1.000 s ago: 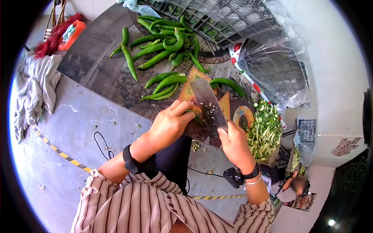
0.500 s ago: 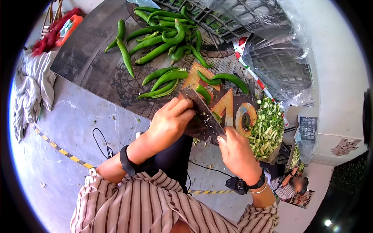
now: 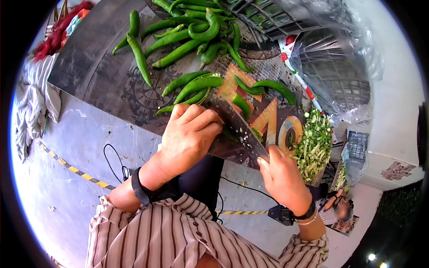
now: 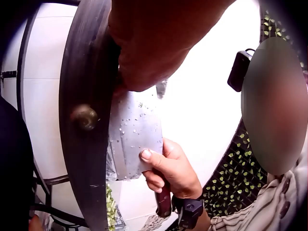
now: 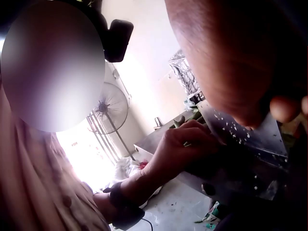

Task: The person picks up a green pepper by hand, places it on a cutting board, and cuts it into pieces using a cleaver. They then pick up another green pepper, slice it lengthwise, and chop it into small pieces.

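My right hand (image 3: 283, 176) grips the handle of a broad cleaver (image 3: 241, 127), thumb against the blade. In the left wrist view the dark red handle and the blade (image 4: 139, 130) show, dotted with pale seeds. My left hand (image 3: 190, 131) has its fingers curled close beside the blade, holding down a green chili pepper (image 3: 230, 134) that is mostly hidden. Past the blade lie a cut pepper piece (image 3: 241, 105) and whole-looking peppers (image 3: 277, 90). Several long peppers (image 3: 199, 87) rest just beyond my left knuckles.
A heap of long green peppers (image 3: 192, 40) covers the table's far side. Chopped pepper (image 3: 315, 143) is piled at the right, near a black plastic crate (image 3: 268, 18) and clear plastic wrap. The dark table's edge (image 3: 103, 105) runs close by. Another person sits at far right.
The cleaver has tipped more onto its edge and shifted slightly right with my right hand, uncovering pepper pieces behind it. My left hand keeps hold of the pepper. The view has shifted a little.
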### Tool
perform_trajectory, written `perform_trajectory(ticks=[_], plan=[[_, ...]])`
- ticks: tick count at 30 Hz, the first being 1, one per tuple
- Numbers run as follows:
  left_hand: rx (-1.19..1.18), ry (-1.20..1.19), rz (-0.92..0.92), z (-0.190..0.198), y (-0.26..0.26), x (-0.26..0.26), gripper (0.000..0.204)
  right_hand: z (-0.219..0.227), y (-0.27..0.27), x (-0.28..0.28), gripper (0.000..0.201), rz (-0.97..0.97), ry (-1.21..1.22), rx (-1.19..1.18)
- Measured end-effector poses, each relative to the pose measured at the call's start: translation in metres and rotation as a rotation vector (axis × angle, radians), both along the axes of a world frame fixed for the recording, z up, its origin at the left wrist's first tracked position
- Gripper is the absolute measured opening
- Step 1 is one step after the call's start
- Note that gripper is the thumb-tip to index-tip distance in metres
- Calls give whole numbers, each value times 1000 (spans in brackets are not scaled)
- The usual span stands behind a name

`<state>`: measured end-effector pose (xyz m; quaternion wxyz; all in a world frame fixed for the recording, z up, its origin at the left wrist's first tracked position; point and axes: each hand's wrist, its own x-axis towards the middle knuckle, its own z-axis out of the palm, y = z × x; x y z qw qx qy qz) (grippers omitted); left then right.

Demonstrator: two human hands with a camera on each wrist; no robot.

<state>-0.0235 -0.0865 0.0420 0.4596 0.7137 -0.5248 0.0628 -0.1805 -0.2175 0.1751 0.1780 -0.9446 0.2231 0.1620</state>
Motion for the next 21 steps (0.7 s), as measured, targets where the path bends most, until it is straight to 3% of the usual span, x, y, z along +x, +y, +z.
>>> perform_trajectory(ticks=[9,13,21], plan=[[5,-43,-1,1,2,-2,16,-29,-16,-4,18,-8,-305,33],[10,-55,-52,-1,-1,-3,16,-9,-3,-12,16,-72,-240,78],[-29,-103,12,-2,-5,-4,7,0,4,-12,15,20,-93,-14]])
